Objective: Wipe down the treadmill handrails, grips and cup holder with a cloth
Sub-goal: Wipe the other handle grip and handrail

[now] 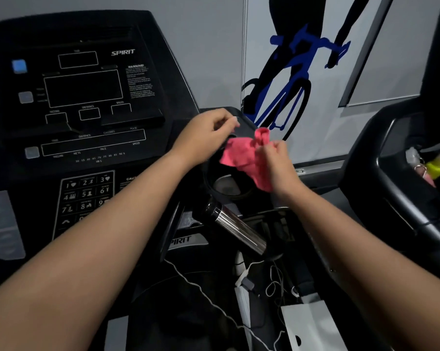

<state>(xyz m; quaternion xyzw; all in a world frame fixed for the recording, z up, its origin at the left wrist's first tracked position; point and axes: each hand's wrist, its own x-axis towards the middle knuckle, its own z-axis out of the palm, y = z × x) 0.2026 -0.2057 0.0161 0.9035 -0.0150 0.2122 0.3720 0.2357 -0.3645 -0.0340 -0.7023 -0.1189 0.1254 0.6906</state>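
By the wall with its cyclist mural (289, 72), your left hand (208, 133) and right hand (277, 160) both pinch the cloth (241, 158) above the cup holder (208, 181), probably to bunch it for wiping inside

Grey wall (213, 46); blue cyclist mural (287, 79); second machine (401, 188) at right.

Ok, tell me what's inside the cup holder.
Inside the cup holder only a pale grey floor shows. The pink cloth, pinched by the right hand, hangs over its right side and hides that part.
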